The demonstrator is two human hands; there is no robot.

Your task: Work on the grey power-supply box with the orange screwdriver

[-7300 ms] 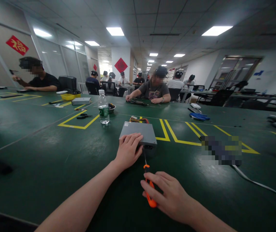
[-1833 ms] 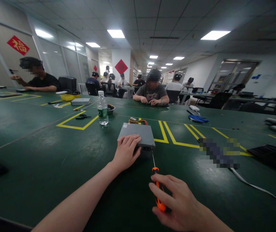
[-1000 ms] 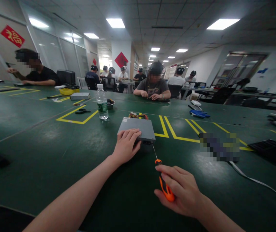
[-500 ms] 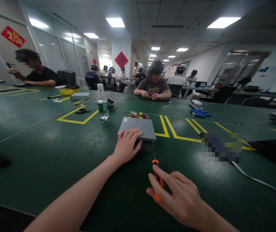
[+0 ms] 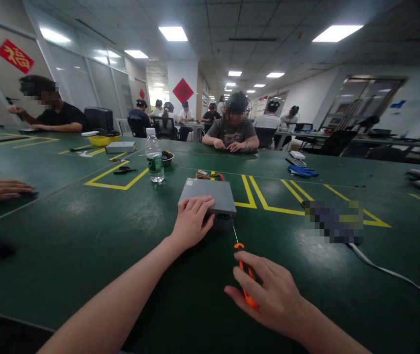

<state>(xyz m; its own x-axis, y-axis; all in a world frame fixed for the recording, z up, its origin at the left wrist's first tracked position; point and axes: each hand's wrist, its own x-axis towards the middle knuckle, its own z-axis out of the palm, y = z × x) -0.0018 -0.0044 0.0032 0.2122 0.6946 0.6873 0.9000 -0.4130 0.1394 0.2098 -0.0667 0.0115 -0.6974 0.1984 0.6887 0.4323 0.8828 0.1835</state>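
Observation:
A grey metal computer power supply [image 5: 210, 191] lies on the green table in front of me, its bundle of coloured wires [image 5: 211, 175] at the far side. My left hand [image 5: 194, 220] lies over its near left part, fingers on the top and thumb along the front face, gripping it. My right hand [image 5: 268, 290] holds a screwdriver [image 5: 247, 280] by its orange and black handle, the fingers loosely round it. The thin shaft slants up to the power supply's near right corner. Whether its tip sits in a screw is too small to tell.
A water bottle [image 5: 155, 160] stands behind, left of the power supply, by a metal bowl [image 5: 168, 158]. Blue gloves [image 5: 302, 171] and a blurred-out dark object [image 5: 331, 221] with a white cable lie right. A co-worker's hand [image 5: 1, 191] rests left; another person [image 5: 231, 128] sits opposite.
The screwdriver's handle has swung slightly right with my right hand. A co-worker's hand has appeared at the left edge. The dark flat thing at the right edge is gone from view.

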